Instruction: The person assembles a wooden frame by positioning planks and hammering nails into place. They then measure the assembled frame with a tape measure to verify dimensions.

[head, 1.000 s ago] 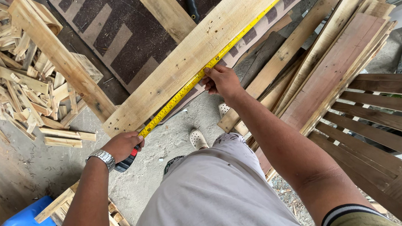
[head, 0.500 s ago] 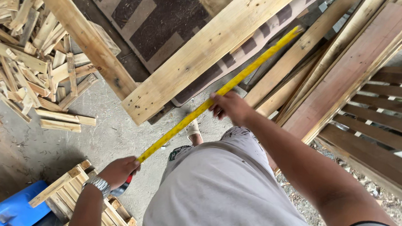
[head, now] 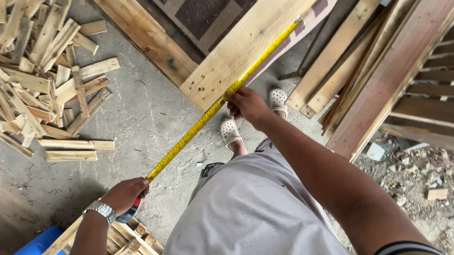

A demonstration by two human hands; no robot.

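Tape measure [head: 215, 108]: a yellow blade stretched from below the near end of the leaning plank [head: 254, 44] up along the plank's right edge; its far tip sits high on that edge.
Left hand [head: 125, 194]: clenched around the tape's case, well below the plank's near end, above a low stack of wood strips [head: 123, 243].
Right hand [head: 247, 105]: fingers pinching the blade just at the plank's lower corner, pressing it toward the wood.
Risk, tip slipping: the far tip looks only lightly caught on the plank's edge; a pull from the left hand could free it and the blade would snap back toward the hands.
Risk, false reading: the blade runs at a slight slant off the plank's edge, so the mark may come out long.
Risk, footing: loose offcuts [head: 39, 77] lie on the floor [head: 148, 116] left of the plank, near the person's sandals [head: 230, 130]; a step back could trip.
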